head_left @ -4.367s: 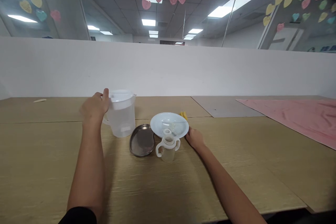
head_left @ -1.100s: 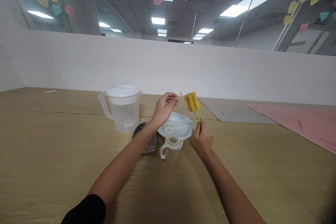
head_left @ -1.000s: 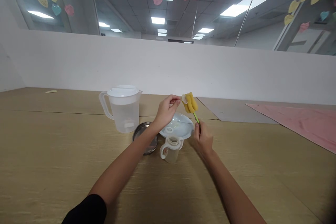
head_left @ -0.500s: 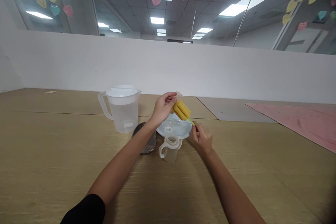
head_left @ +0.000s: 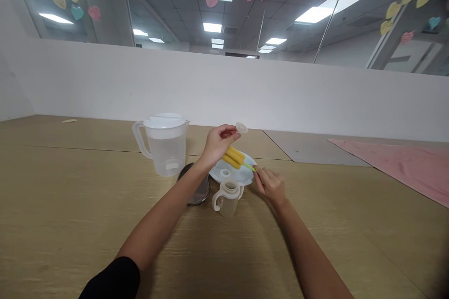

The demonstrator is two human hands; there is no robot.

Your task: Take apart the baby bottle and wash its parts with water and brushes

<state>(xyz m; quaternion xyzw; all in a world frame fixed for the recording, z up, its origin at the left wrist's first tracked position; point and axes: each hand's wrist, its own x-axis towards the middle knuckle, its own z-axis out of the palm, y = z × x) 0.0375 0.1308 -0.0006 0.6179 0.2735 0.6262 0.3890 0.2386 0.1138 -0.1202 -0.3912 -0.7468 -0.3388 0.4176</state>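
My left hand point(head_left: 221, 142) pinches a small clear round disc point(head_left: 242, 127) between thumb and fingers, above the far side of a white plate point(head_left: 245, 178). In my right hand point(head_left: 271, 184) is the thin green handle of a yellow sponge brush point(head_left: 234, 157). The sponge head points left, just below my left hand, which partly hides its end. A clear ring-shaped part point(head_left: 225, 173) rests on the plate. Nearer to me stands an open clear cup point(head_left: 228, 201) with two white handles. A dark metal tray point(head_left: 199, 192) lies left of the cup, partly behind my left forearm.
A lidded clear plastic pitcher point(head_left: 166, 147) with liquid stands left of the plate, its handle to the left. Pink cloth point(head_left: 403, 161) covers the right back of the wooden table point(head_left: 70, 205). A low white wall point(head_left: 231, 86) with glass above runs behind.
The sponge brush has moved down and left, away from the disc in my left hand. The disc now shows face-on above my fingertips. The cup and pitcher stay put.
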